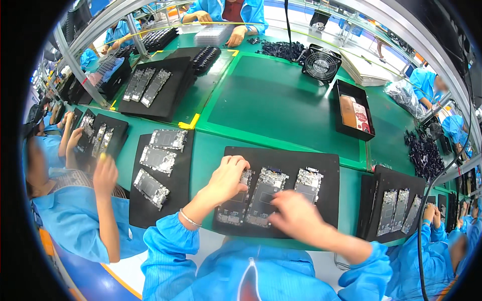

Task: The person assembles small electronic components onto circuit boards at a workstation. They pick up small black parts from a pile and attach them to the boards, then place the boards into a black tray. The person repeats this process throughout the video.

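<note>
Three long circuit boards lie side by side on a black mat (329, 200) in front of me. The fingers of my left hand (226, 176) are curled round the upper end of the left circuit board (233, 208), partly covering it. My right hand (298, 213) is smeared by motion, its fingertips between the middle circuit board (266, 195) and the right circuit board (307, 184). It hides the lower part of the right one. Whether its fingers touch or hold anything cannot be made out.
Left of my mat, another black mat (140, 210) bears three boards. A co-worker's raised hand (104, 175) is beside it. Stacked mats with boards (399, 210) stand at right. Beyond are an open black box (359, 131), a fan (321, 63) and a pile of small black parts (281, 50).
</note>
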The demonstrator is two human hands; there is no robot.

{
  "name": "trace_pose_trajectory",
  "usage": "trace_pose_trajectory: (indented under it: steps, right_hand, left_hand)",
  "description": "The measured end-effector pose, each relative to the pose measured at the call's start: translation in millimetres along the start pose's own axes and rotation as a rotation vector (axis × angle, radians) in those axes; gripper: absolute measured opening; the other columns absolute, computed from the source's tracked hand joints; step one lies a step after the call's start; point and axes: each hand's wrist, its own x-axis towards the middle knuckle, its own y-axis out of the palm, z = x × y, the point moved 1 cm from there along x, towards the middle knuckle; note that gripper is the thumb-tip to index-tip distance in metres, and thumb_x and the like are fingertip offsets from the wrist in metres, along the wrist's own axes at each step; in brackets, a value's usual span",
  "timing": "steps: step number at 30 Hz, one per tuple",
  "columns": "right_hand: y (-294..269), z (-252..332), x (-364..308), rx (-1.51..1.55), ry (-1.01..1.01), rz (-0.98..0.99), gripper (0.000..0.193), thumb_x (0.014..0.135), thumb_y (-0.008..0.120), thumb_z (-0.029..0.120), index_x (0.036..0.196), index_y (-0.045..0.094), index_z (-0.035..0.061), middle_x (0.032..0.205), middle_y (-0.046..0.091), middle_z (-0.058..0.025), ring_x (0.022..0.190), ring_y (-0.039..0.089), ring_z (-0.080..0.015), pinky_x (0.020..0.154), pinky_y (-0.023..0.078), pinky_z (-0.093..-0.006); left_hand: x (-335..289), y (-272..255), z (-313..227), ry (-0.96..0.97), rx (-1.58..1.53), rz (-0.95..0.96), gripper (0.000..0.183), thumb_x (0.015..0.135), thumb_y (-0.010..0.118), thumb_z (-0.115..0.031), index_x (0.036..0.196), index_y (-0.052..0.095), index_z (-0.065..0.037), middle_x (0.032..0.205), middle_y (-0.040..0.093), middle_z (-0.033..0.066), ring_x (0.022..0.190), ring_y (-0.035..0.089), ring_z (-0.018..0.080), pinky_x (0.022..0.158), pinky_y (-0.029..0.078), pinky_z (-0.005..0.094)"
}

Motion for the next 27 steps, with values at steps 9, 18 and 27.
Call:
trace_pose_trajectory:
  steps: [9, 18, 27]
  right_hand:
    - [18, -2, 2, -0.22, -0.017, 0.215, 0.057, 0.081, 0.064, 0.028, 0.128, 0.045, 0.0039, 0.136, 0.042, -0.011, 0.126, 0.038, -0.0319, 0.1, 0.032, -0.0538]
    - [13, 0, 54, 0.92, 0.437, -0.329, 0.022, 0.088, 0.062, 0.012, 0.107, 0.062, 0.0001, 0.097, 0.066, -0.0066, 0.09, 0.061, -0.0107, 0.08, 0.048, -0.0251]
    - [18, 17, 36, 1.002, 0.409, -0.415, 0.016, 0.086, 0.062, 0.003, 0.102, 0.06, -0.0008, 0.093, 0.064, -0.0039, 0.085, 0.06, -0.0083, 0.075, 0.049, -0.0224]
  left_hand:
    - [-15, -36, -18, 0.107, -0.055, -0.356, 0.041, 0.067, 0.074, -0.008, 0.102, 0.052, -0.008, 0.105, 0.056, 0.0086, 0.102, 0.051, 0.032, 0.084, 0.044, 0.0402]
    - [-25, -20, -56, 0.208, 0.082, -0.55, 0.048, 0.067, 0.072, -0.006, 0.111, 0.054, -0.007, 0.107, 0.054, 0.0104, 0.102, 0.049, 0.032, 0.087, 0.042, 0.0426]
    - [-46, -7, -70, 0.181, 0.201, -0.629, 0.044, 0.067, 0.072, -0.007, 0.109, 0.056, -0.007, 0.107, 0.054, 0.0082, 0.1, 0.05, 0.0298, 0.084, 0.043, 0.0406]
